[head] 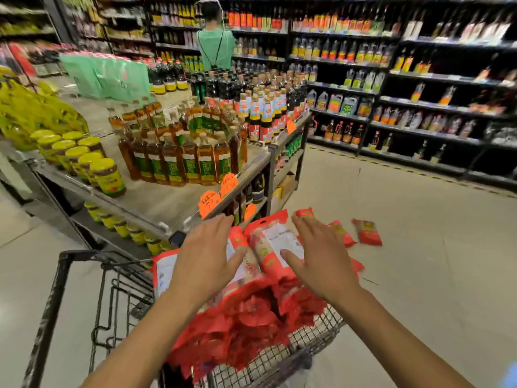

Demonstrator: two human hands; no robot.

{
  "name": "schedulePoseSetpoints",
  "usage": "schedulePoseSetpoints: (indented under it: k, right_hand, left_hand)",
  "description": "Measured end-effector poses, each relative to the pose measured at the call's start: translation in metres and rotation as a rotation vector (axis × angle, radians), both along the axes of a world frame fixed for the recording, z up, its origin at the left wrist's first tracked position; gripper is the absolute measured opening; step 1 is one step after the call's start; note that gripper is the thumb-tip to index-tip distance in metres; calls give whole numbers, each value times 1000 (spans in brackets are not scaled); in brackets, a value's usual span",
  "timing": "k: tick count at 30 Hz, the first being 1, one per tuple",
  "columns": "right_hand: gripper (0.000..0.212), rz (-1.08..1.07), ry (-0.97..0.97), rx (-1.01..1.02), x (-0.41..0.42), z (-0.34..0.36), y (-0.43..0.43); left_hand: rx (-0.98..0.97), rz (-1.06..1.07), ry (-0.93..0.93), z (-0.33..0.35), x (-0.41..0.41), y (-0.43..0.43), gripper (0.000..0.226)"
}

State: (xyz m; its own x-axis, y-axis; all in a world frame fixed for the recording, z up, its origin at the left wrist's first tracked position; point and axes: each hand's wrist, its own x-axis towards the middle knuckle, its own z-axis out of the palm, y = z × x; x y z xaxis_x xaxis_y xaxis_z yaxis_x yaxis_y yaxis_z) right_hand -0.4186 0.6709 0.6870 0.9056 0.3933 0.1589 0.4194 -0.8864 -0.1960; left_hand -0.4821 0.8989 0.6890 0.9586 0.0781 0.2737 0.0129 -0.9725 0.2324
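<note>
A wire shopping cart stands in front of me, heaped with red food packets. On top of the heap lies a red packet with a white label, between my two hands. My left hand is spread flat with straight fingers on the left of the pile, thumb against a packet. My right hand is also spread, fingers straight, on the right side, its thumb touching the labelled packet. Two more red packets lie on the floor beyond the cart.
A display table to the left carries oil bottles, dark sauce bottles and yellow-lidded jars, with orange price tags on its edge. Dark bottle shelves line the back and right. A person in a green shirt stands far off.
</note>
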Motion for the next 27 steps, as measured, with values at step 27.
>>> schedulePoseSetpoints:
  k: [27]
  right_hand:
    - [92, -662, -107, 5, -143, 73, -233]
  left_hand:
    - [56, -575, -178, 60, 24, -237, 79]
